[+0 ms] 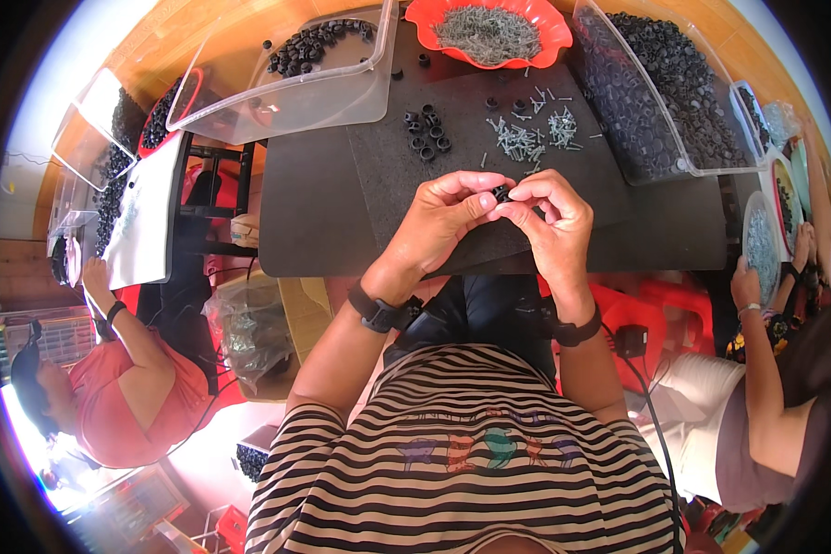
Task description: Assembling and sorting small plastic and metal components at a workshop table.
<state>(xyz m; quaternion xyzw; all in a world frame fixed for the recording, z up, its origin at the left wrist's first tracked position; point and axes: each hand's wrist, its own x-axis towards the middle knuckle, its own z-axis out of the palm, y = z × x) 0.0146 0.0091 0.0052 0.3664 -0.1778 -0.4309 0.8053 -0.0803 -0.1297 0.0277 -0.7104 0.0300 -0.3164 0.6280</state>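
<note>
1. I am pinching one small black piece [501, 193] above the table [323, 231], toward its near edge; my left hand [452, 210] and right hand [554, 217] are both closing thumb and fingertips on it.
2. My fingers are covering much of it, so I cannot tell how finished it is.
3. A cluster of black pieces [425, 143] is lying toward the far edge, left of the middle; whether they are done or waiting, I cannot tell.
4. Loose screws [520, 141] are lying in heaps to their right.
5. By my judgement plenty is remaining: the red bowl [556, 35] at the far edge is holding more screws, and the right-hand bin [716, 172] at the far right corner is holding many pieces.
</note>
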